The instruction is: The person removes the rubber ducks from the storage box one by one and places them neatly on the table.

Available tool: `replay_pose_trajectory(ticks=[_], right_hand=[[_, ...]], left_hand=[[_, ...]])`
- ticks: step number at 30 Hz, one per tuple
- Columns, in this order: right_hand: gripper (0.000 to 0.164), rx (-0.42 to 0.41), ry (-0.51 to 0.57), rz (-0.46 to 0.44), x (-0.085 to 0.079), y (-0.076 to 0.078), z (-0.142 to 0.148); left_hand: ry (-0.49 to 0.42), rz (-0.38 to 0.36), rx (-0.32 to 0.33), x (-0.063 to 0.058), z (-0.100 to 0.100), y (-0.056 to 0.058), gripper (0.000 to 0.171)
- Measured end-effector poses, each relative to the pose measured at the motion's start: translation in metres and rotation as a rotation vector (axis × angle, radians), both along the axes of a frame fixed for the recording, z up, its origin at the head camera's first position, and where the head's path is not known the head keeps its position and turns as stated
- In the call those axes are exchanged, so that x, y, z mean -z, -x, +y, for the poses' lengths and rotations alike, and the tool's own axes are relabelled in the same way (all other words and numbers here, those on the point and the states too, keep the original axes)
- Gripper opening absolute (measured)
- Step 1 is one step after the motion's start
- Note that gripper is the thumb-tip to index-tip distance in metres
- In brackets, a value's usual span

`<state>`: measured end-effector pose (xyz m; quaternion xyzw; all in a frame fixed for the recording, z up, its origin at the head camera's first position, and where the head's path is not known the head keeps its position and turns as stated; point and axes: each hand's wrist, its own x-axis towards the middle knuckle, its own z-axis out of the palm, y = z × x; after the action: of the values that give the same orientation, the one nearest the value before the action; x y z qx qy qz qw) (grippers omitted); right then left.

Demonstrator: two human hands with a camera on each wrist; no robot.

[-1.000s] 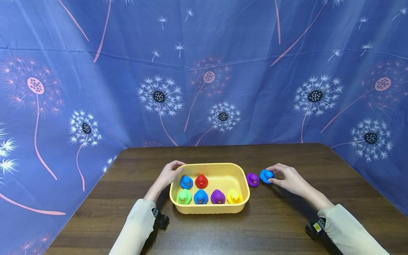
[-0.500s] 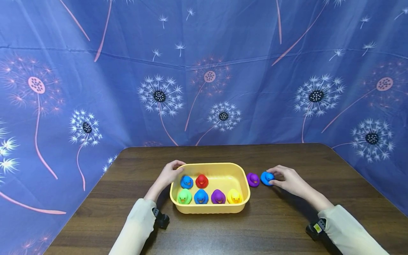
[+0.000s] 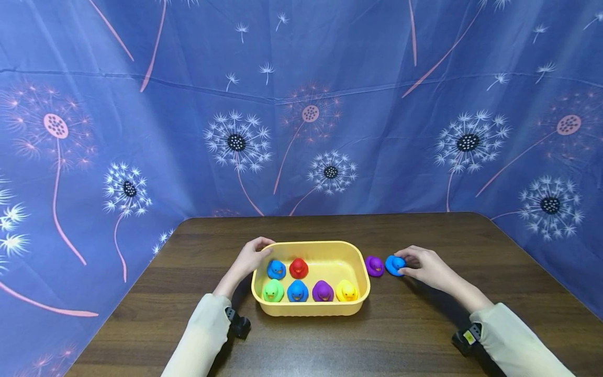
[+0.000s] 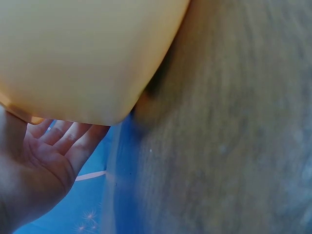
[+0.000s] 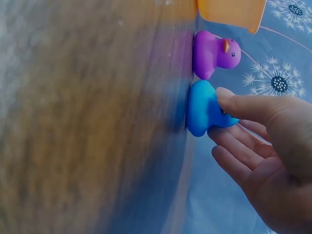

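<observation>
My right hand point(image 3: 426, 266) pinches a blue rubber duck point(image 3: 393, 265) by its head between thumb and fingers. In the right wrist view this duck point(image 5: 201, 109) has its base right at the tabletop. A purple rubber duck point(image 3: 374, 266) sits just left of it, beside a yellow plastic tub point(image 3: 311, 309). At the tub's back left corner, my left hand point(image 3: 249, 259) grips the rim; the left wrist view shows its fingers point(image 4: 80, 141) behind the wall. Inside the tub, a blue duck point(image 3: 276, 269) and a red duck point(image 3: 299, 268) sit behind a front row of green, blue, purple and yellow ducks.
All of this stands on a dark brown wooden table point(image 3: 301, 348). Behind it hangs a blue cloth point(image 3: 377, 173) printed with dandelions. A small black camera is strapped to each wrist.
My right hand has come down slightly toward the table with the blue duck, beside the purple one. The left hand and the tub have stayed in place.
</observation>
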<state>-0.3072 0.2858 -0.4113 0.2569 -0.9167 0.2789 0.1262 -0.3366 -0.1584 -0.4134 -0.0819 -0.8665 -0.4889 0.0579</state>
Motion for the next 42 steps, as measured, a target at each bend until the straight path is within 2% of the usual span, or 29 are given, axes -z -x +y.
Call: replay_pose_trajectory(ticks=[6, 15, 28, 36, 42], right_hand=[[0.034, -0.021, 0.010, 0.016, -0.002, 0.000, -0.001], [0.041, 0.004, -0.015, 0.018, -0.013, -0.002, -0.001], [0.037, -0.018, -0.019, 0.164, -0.016, 0.002, -0.004], [0.037, -0.034, -0.019, 0.169, -0.024, 0.001, -0.015], [0.036, -0.055, 0.003, 0.223, -0.029, 0.004, -0.026]], left_hand=[[0.013, -0.006, -0.003, -0.001, 0.000, 0.000, 0.019], [0.008, 0.010, 0.000, -0.001, 0.000, 0.001, 0.018], [0.007, 0.013, -0.006, 0.001, 0.000, 0.002, 0.017], [0.000, 0.020, -0.007, 0.003, 0.000, 0.004, 0.017], [0.013, 0.017, -0.011, 0.003, -0.001, 0.004, 0.018]])
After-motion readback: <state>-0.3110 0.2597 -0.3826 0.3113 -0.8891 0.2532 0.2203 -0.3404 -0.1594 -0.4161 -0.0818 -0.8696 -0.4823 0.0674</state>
